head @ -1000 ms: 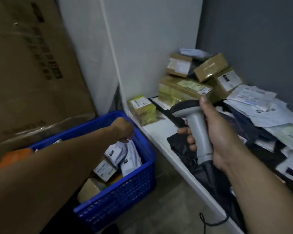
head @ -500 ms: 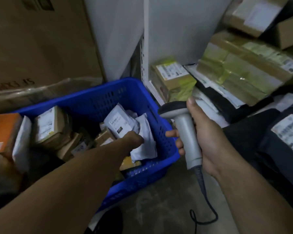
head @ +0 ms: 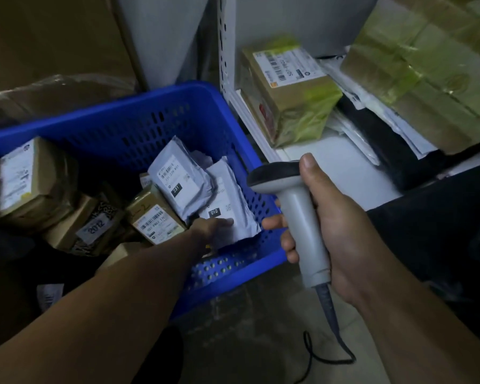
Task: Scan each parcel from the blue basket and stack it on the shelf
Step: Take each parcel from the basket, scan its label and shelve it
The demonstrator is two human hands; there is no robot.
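The blue basket stands on the floor left of the white shelf and holds several parcels. My left hand reaches into it and pinches the lower edge of a grey mailer bag marked 010, thumb on top. Another grey mailer marked 231 overlaps it. Beside my wrist lies a small brown box. My right hand grips the grey barcode scanner by its handle, just right of the basket rim, head pointing left.
On the shelf stand a brown box with yellow-green tape, a large taped box and black bags. More boxes fill the basket's left side. A big carton leans behind. The scanner cable hangs to the floor.
The view has tilted down and closer to the basket. My left hand went deeper in and took hold of the 010 mailer. My right hand keeps the scanner about where it was.
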